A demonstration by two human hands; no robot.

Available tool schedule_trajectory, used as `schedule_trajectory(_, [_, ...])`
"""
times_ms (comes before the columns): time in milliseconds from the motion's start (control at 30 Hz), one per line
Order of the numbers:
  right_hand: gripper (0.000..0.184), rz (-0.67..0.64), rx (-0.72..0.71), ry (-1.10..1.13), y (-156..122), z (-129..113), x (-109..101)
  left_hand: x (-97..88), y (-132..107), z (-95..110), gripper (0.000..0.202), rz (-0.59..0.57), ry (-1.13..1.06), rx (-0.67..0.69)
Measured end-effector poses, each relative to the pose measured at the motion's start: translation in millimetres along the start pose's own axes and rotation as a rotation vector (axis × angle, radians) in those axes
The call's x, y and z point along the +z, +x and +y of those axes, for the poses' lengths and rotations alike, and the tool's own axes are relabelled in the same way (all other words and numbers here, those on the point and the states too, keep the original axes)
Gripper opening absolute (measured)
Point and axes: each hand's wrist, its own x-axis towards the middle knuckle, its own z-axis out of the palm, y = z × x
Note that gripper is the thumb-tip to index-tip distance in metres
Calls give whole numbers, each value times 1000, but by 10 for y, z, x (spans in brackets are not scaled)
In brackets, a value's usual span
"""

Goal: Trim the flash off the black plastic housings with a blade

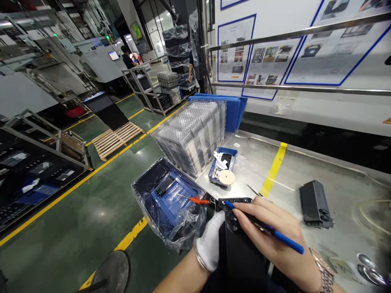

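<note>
R hand [269, 232] bare, clenched round a blue pen-shaped tool [275, 232], its tip on a black plastic part [236, 200] just under the fingers. Watch [324, 270] on R wrist. L hand [210, 240] in a white glove, metal bangle [200, 261] on wrist, pressed against the part's left end; fingers hidden, so can't tell if it's gripping or just steadying. Part is right betw. both hands, its lower end hidden behind them.

Just left of L hand: blue tray [163, 195] wrapped in clear plastic, orange-handled screwdriver [198, 200] lying on it, tip pointing away from the hands. Just past R fingers: tweezers [255, 190] on steel table [259, 162]. Right of R hand, well apart: black plastic housing [314, 203].

Farther ahead of hands on table: small blue box [221, 167] w/ white strips and a round tan disc [226, 177]; behind it, big stack of clear trays [189, 136], blue boards [233, 110] past that. Far left of hands, on the floor: wooden pallet [117, 140]. Far off, a co-worker [128, 57] by a metal rack [143, 87].
</note>
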Motion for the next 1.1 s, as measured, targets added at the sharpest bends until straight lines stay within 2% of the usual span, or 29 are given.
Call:
schedule_trajectory(133, [7,-5,5,23,-22,-38,24,47,-40,47,29,-53,-16,-38])
schedule_trajectory(300, [18,33,3,6,-158,-107,-36,-42,-91,17,43,-54,-97,-212])
schedule_trajectory(533, [19,32,-13,40,-177,-145,28,-194,-32,-43,52,-32,-74,-143])
schedule_trajectory(667, [17,18,-37,49,-158,-176,20,-195,-18,-58,55,-78,-70,-81])
schedule_trajectory(733, [15,-5,-45,74,-155,-187,16,-164,-32,-45,55,-88,-88,-94])
schedule_trajectory(867, [16,-10,-39,78,-152,-185,30,-70,-73,20,58,-181,-127,-163])
schedule_trajectory(967, [16,-6,-52,75,-169,-166,33,-23,-80,64,56,-277,-107,-113])
schedule_trajectory(1100, [19,-55,-32,45,-266,-134,-33,-89,-46,72,61,-309,-118,-172])
